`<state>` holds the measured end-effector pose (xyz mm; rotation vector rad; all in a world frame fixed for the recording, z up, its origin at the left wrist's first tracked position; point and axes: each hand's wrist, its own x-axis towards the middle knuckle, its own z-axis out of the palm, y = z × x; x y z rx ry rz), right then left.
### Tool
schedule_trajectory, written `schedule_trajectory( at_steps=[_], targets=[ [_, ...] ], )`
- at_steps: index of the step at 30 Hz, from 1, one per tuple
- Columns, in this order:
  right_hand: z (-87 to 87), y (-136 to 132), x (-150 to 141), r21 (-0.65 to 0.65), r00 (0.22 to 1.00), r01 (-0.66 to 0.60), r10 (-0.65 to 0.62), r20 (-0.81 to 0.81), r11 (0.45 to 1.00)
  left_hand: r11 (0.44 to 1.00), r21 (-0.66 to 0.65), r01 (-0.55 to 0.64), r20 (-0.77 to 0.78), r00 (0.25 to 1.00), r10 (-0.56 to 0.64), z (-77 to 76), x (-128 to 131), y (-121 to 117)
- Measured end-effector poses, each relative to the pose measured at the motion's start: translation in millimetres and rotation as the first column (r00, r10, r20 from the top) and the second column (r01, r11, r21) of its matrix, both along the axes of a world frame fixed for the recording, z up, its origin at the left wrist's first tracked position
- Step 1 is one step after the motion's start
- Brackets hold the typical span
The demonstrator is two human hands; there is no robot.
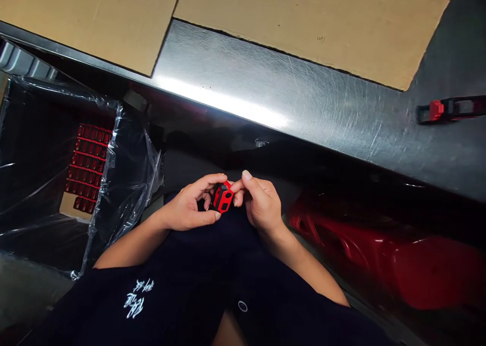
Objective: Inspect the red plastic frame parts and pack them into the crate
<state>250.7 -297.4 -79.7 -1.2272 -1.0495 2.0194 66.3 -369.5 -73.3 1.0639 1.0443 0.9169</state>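
Note:
Close to my body, my left hand [192, 204] pinches a small red and black plastic part [224, 197] between thumb and fingers. The part has dark openings on its red face; its exact kind does not show. On the other side, my right hand [261, 199] is closed, with its fingertips touching or very near the part's right edge. Whether those fingers hold anything small is hidden. Both hands hover over my lap, in front of the metal table's edge.
A metal table [228, 77] bears cardboard sheets [304, 27] and a black and red knife-like tool [436, 111]. At left, a plastic-lined bin [34, 184] contains rows of red parts [87, 158] on cardboard. A red glossy object [425, 270] lies below the table at right.

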Motion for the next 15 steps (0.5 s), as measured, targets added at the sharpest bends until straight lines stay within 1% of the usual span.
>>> schedule_trajectory(
  at_steps=[2,5,7,9,11,13,15],
  targets=[
    [-1.0,0.1,3.3,-0.004,0.998,-0.029,0.029,-0.064,1.0,1.0,-0.017,-0.009,0.008,1.0,0.009,-0.1,-0.2,-0.7],
    [4.2,-2.7,7.3,0.045,0.989,-0.108,0.112,-0.1,0.993,0.999,-0.031,-0.024,0.014,1.0,0.024,0.4,0.0,-0.9],
    [9.2,-5.5,7.1,0.084,0.984,-0.165,0.17,-0.049,0.983,0.999,-0.034,-0.031,-0.002,1.0,0.031,0.9,0.6,-0.6],
    [11.8,-7.5,5.0,0.127,0.981,-0.194,0.192,0.027,0.973,0.999,-0.031,-0.018,-0.006,1.0,0.018,1.5,1.4,-0.1],
    [10.7,-7.8,2.9,0.13,0.988,-0.147,0.14,0.057,0.981,0.999,-0.033,0.003,-0.003,1.0,-0.003,2.1,2.0,0.1],
    [7.2,-6.5,2.6,0.074,0.998,-0.063,0.063,0.009,0.995,0.999,-0.04,0.014,-0.006,1.0,-0.014,2.8,2.1,-0.1],
    [4.5,-4.7,4.4,0.022,0.997,-0.029,0.031,-0.075,0.999,0.999,-0.04,0.016,-0.033,0.999,-0.017,3.5,1.2,-0.2]
  ],
)
